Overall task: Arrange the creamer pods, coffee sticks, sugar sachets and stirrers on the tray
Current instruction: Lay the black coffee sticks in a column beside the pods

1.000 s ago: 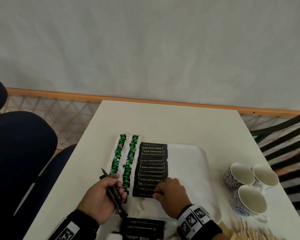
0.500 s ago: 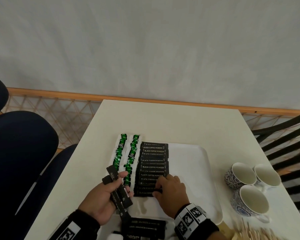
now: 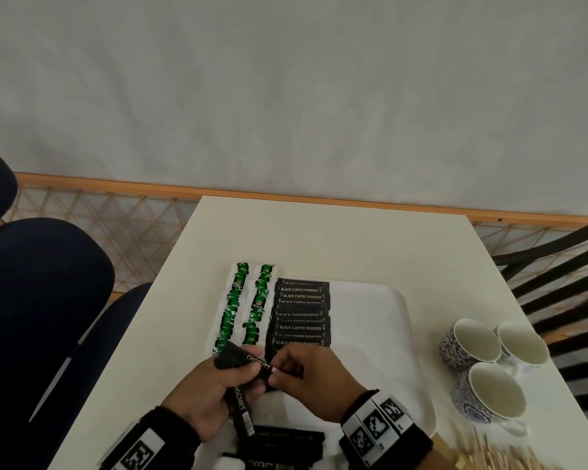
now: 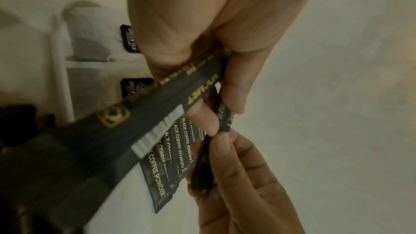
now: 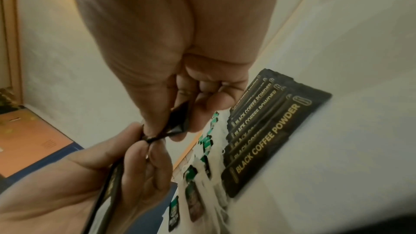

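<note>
A white tray [image 3: 381, 320] lies on the white table [image 3: 319, 239]. Along its left side run two columns of green-and-white sachets [image 3: 238, 300], with a column of black coffee sticks [image 3: 301, 310] lettered "BLACK COFFEE POWDER" beside them. My left hand [image 3: 214, 391] grips a small bunch of black "CHOCMET" sticks [image 3: 241, 405] above the tray's near left corner. My right hand [image 3: 306, 381] pinches the end of one of those sticks [image 4: 221, 118] between thumb and fingertips. More black sticks [image 3: 279, 446] lie on the table at the near edge.
Three patterned cups [image 3: 489, 364] stand on the table right of the tray. Wooden stirrers [image 3: 503, 452] lie in a heap at the near right corner. A dark blue chair [image 3: 41, 300] is at the left and a black slatted chair [image 3: 564, 293] at the right.
My right hand left the laid coffee sticks and came to the bunch, pinching one stick. My left hand turned the bunch and brought it toward the right hand.
</note>
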